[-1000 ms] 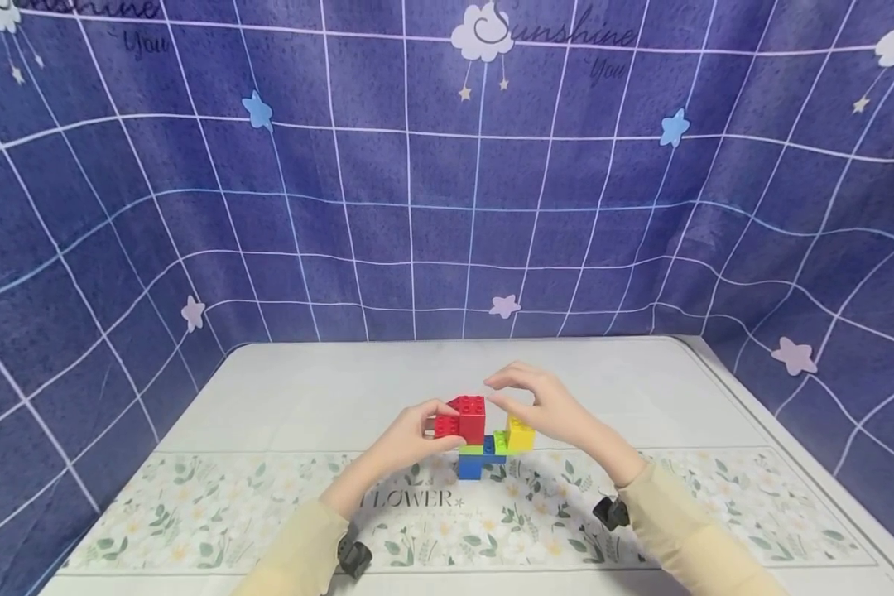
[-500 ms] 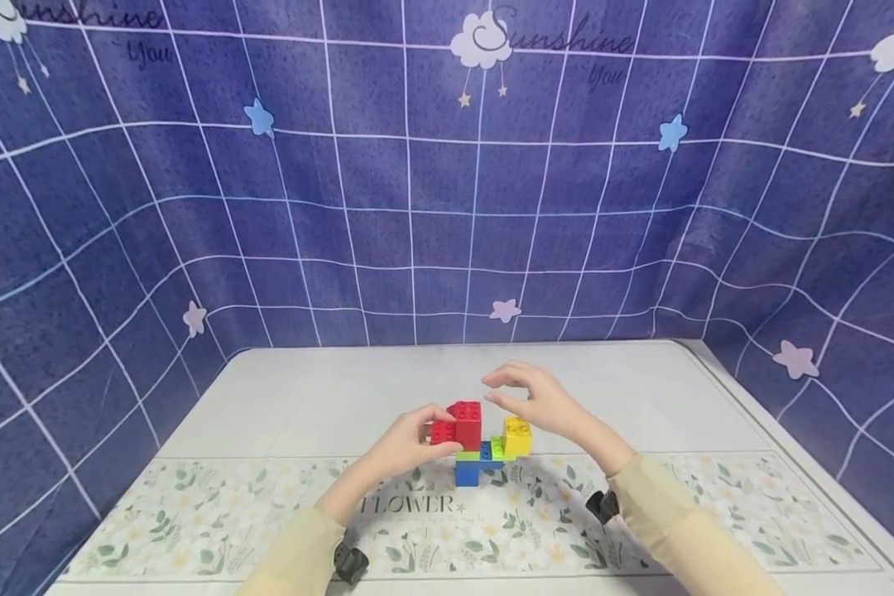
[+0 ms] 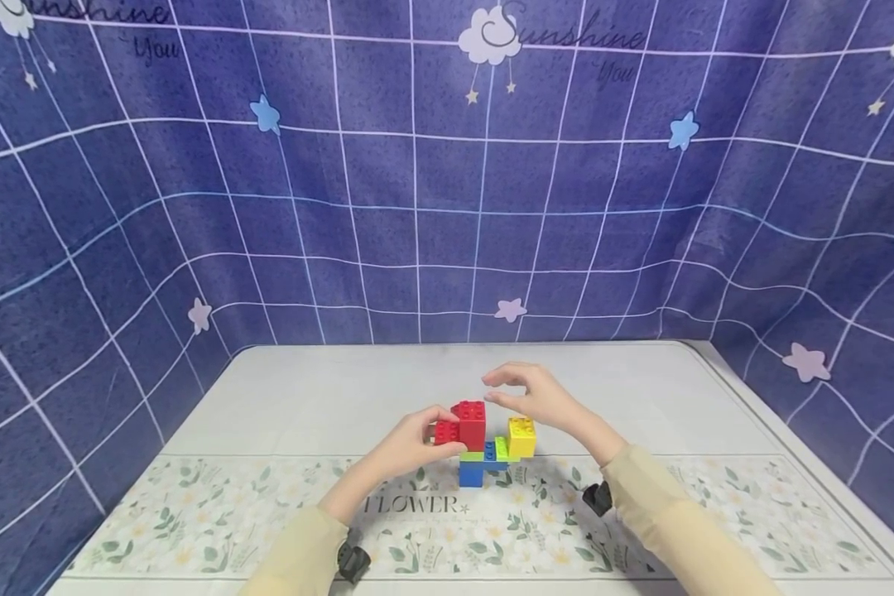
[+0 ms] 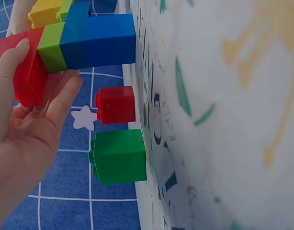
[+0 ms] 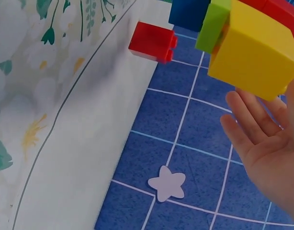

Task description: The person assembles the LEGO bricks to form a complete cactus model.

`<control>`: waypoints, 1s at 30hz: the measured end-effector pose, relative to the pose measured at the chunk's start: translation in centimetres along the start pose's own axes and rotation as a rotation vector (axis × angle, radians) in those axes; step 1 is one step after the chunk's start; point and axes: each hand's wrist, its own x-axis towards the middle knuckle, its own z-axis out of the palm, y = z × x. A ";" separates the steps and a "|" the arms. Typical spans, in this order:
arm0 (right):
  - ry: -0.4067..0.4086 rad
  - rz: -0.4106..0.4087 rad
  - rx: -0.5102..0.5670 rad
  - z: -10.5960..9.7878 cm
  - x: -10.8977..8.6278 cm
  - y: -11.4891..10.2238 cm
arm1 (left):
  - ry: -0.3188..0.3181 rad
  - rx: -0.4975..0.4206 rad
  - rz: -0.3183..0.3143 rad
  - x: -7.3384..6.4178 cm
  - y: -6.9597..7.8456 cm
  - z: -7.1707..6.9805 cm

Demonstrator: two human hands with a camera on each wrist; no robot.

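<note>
My left hand (image 3: 410, 443) grips the red bricks (image 3: 473, 425) atop a toy brick build, the thumb on the near side and fingers behind. Beneath the red lie lime green and blue bricks, on a blue brick (image 3: 471, 473) that meets the table. A yellow brick (image 3: 521, 437) sits raised at the build's right end. Just behind and above it is my right hand (image 3: 534, 392), fingers loosely bent, holding nothing. The left wrist view shows a loose red brick (image 4: 116, 105) and a green brick (image 4: 120, 156) on the table; in the head view my left hand hides them.
A white table (image 3: 328, 385) with a flowered strip (image 3: 231, 513) carries the build. Behind it and at both sides hangs a blue curtain (image 3: 447, 232) with a grid and stars. Black cameras (image 3: 353, 563) are strapped at my wrists.
My right hand has drawn slightly up from the yellow brick, whose top now shows more fully. The left hand keeps its grip on the red bricks. The head view has shifted a little.
</note>
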 end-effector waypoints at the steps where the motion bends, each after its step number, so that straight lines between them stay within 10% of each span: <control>1: -0.003 0.001 0.003 0.0 0.1 0.1 | 0.001 0.006 -0.001 0.0 0.0 0.0; 30: -0.084 0.051 0.096 2.5 2.3 3.2 | -0.016 -0.016 -0.031 0.5 -1.0 0.1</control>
